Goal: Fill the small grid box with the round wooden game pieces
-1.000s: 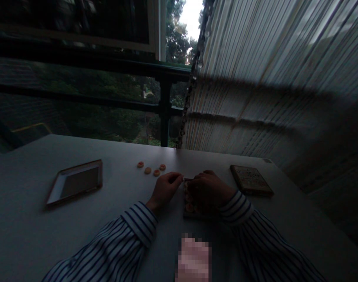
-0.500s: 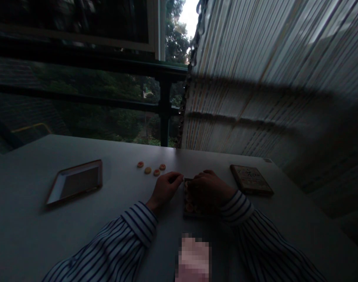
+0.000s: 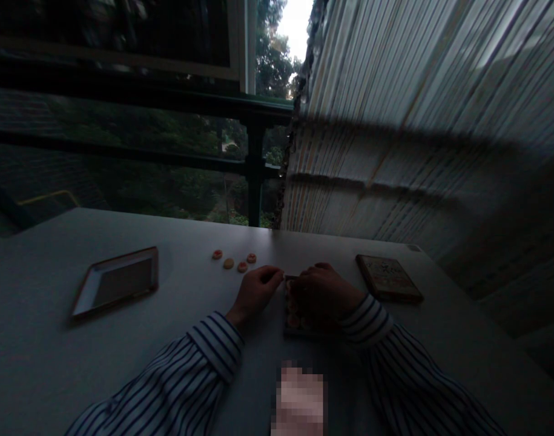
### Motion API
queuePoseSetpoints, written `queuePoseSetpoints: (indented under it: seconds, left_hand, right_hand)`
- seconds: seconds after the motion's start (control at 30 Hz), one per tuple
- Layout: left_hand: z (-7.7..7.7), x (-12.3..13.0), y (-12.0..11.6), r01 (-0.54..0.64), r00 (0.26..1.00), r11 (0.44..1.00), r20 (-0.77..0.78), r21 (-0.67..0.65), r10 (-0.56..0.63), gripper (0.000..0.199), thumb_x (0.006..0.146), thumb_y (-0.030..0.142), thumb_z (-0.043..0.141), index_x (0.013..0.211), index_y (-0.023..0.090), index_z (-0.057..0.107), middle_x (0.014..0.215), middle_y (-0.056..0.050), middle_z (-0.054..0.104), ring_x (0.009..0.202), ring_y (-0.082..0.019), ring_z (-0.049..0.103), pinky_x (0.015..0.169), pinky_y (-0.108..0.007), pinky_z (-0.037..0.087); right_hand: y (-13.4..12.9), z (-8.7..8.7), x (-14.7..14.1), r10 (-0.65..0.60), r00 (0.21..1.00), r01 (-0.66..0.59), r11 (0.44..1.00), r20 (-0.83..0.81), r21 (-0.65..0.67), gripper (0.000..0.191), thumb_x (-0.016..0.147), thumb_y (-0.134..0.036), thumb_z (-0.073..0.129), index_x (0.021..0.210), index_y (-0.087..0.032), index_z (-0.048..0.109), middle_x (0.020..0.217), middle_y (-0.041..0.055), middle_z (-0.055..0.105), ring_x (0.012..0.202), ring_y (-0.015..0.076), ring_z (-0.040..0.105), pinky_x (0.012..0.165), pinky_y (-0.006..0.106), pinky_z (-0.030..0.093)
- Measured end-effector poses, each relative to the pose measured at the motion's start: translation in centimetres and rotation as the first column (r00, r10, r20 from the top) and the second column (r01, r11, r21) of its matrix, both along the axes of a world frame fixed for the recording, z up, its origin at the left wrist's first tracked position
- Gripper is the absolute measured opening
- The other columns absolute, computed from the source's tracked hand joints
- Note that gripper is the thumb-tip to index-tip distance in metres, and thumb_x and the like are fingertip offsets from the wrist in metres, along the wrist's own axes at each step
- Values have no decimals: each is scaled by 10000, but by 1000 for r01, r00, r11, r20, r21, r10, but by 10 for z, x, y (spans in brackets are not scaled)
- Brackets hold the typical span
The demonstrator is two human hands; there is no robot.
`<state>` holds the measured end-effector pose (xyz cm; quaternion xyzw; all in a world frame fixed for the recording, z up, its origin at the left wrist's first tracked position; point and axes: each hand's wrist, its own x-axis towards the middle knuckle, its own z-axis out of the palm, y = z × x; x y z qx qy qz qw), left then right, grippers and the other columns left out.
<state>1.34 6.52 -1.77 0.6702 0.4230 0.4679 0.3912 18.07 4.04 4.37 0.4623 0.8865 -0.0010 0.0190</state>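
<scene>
A shallow box [image 3: 286, 332] in front of me holds several round pieces [image 3: 293, 320] that look like Chinese chess pieces. At its far left corner, my left hand [image 3: 257, 292] has thumb and forefinger pinched together; a small pale spot shows at the tips, too small to name. My right hand [image 3: 329, 289] reaches over the box with curled fingers, hiding much of its inside. Whatever those fingers hold is lost in shadow. Beyond the left hand lie loose pieces: three with red marks, such as this red-marked piece [image 3: 243, 266], and one plain piece [image 3: 229, 264].
On the white table [image 3: 181, 357], an upturned tray-like lid [image 3: 156, 272] lies at the left. A flat box with a printed cover [image 3: 390, 278] rests at the right. Behind the table stand a dark railing [image 3: 255, 145] and a striped curtain [image 3: 349, 145].
</scene>
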Motion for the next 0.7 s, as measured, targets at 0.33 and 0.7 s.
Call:
queuePoseSetpoints:
  seconds: [0.33,0.7]
  left_hand:
    - [-4,0,2,-13,1000,1000,18,-8,13,222,733,322,530,775,138,646,743,-49,669,698,-164,608,645,-250,463]
    - [-1,-2,2,-22,1000,1000,5,-16,22,247,727,350,525,775,140,645,738,-46,670,700,-165,603,649,-256,460]
  right_hand:
    - [0,1,2,16,999,-15,1000,-46,15,132,751,-262,520,835,-248,622,823,16,645,798,165,572,745,310,296]
    - [5,8,7,-55,917,206,913,-396,351,158,780,-176,491,884,-187,609,821,31,655,785,141,569,785,292,337]
